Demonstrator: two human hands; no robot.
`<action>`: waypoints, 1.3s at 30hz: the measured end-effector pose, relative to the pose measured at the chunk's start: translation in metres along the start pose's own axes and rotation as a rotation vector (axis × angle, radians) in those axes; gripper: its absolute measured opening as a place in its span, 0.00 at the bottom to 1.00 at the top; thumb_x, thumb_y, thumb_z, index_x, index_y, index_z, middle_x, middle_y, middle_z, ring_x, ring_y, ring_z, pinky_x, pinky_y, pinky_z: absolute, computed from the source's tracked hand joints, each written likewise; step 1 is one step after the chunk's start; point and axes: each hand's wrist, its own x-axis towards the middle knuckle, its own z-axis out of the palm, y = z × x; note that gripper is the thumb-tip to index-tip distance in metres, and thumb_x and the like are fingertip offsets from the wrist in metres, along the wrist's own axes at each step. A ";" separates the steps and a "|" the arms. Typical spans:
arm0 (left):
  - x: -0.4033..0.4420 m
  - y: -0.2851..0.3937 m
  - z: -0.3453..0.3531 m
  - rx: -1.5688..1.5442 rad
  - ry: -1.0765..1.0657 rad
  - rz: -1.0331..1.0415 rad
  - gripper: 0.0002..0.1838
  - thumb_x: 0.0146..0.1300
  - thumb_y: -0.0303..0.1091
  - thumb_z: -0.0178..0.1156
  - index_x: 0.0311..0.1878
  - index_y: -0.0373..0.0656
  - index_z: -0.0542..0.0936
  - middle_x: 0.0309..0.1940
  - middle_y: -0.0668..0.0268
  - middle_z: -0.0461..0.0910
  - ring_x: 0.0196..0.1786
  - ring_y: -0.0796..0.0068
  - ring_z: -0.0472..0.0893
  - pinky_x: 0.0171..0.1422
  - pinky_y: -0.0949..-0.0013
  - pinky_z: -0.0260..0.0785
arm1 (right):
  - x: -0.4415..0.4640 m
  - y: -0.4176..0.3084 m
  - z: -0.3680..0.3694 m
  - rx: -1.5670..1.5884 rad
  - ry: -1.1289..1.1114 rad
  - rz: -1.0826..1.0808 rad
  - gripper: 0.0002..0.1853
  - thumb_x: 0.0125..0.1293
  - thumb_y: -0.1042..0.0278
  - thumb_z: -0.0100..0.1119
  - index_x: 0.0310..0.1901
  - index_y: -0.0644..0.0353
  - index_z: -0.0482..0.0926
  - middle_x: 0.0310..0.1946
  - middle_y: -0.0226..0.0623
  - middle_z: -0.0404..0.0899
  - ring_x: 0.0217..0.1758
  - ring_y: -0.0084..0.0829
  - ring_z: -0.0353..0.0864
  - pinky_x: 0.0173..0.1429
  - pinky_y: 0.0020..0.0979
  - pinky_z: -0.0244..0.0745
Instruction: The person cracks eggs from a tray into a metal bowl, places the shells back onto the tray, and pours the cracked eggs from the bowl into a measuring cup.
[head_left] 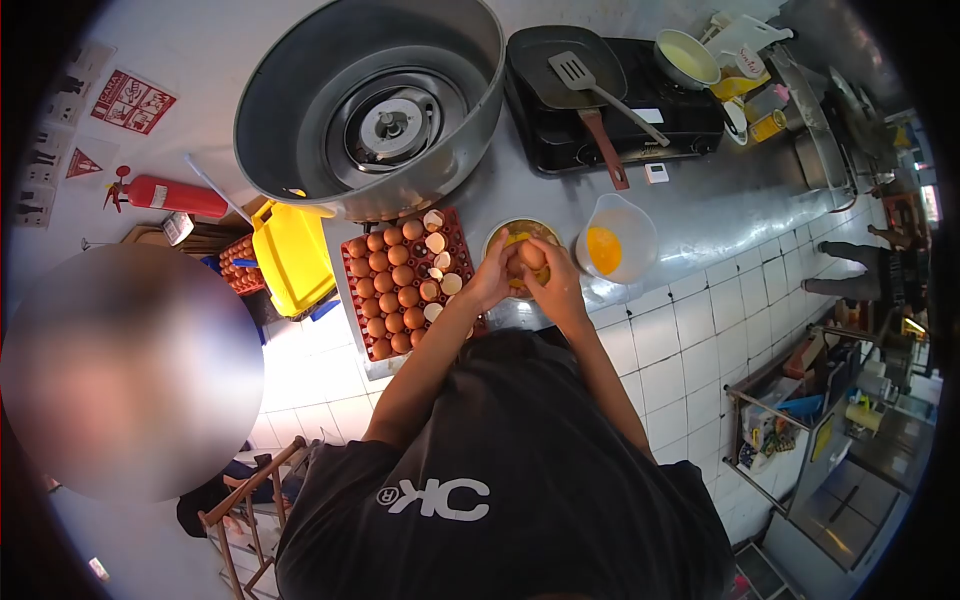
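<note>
A brown egg (pixel 532 257) is held between my left hand (pixel 492 278) and my right hand (pixel 556 283), both with curled fingers around it. The hands are over a round bowl (pixel 489 240) containing yellow egg, and they hide part of it. Just right of my right hand stands a translucent plastic jug (pixel 640 240) with orange-yellow yolk (pixel 604 249) inside. To the left of my left hand lies a red egg tray (pixel 458 232) carrying many whole brown eggs (pixel 386 281). Several cracked shells (pixel 436 242) sit along its right side.
Behind the tray is a large round metal machine bowl (pixel 270 130). A square pan (pixel 530 50) with a slotted spatula (pixel 590 85) rests on a black stove (pixel 690 130). At left are a yellow lid (pixel 290 260), a fire extinguisher (pixel 180 196) and a person with blurred head (pixel 130 375).
</note>
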 end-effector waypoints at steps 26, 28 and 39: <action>-0.019 0.001 -0.020 1.036 0.331 0.573 0.27 0.61 0.43 0.76 0.59 0.37 0.84 0.50 0.54 0.88 0.50 0.65 0.88 0.59 0.64 0.80 | -0.027 0.061 0.025 0.480 -0.156 0.539 0.23 0.66 0.74 0.68 0.63 0.69 0.80 0.46 0.38 0.88 0.42 0.24 0.89 0.51 0.25 0.83; -0.018 0.001 -0.019 1.120 0.376 0.533 0.28 0.60 0.46 0.76 0.58 0.37 0.85 0.48 0.54 0.89 0.50 0.64 0.89 0.59 0.64 0.80 | -0.030 0.068 0.031 0.521 -0.097 0.496 0.23 0.63 0.73 0.71 0.61 0.66 0.83 0.41 0.39 0.90 0.41 0.23 0.89 0.51 0.25 0.83; -0.003 -0.019 -0.024 1.203 0.438 0.567 0.24 0.56 0.45 0.74 0.56 0.48 0.88 0.43 0.53 0.89 0.45 0.55 0.89 0.54 0.59 0.82 | -0.028 0.062 0.030 0.074 -0.141 0.335 0.23 0.58 0.70 0.75 0.56 0.66 0.85 0.33 0.38 0.89 0.33 0.21 0.88 0.44 0.26 0.84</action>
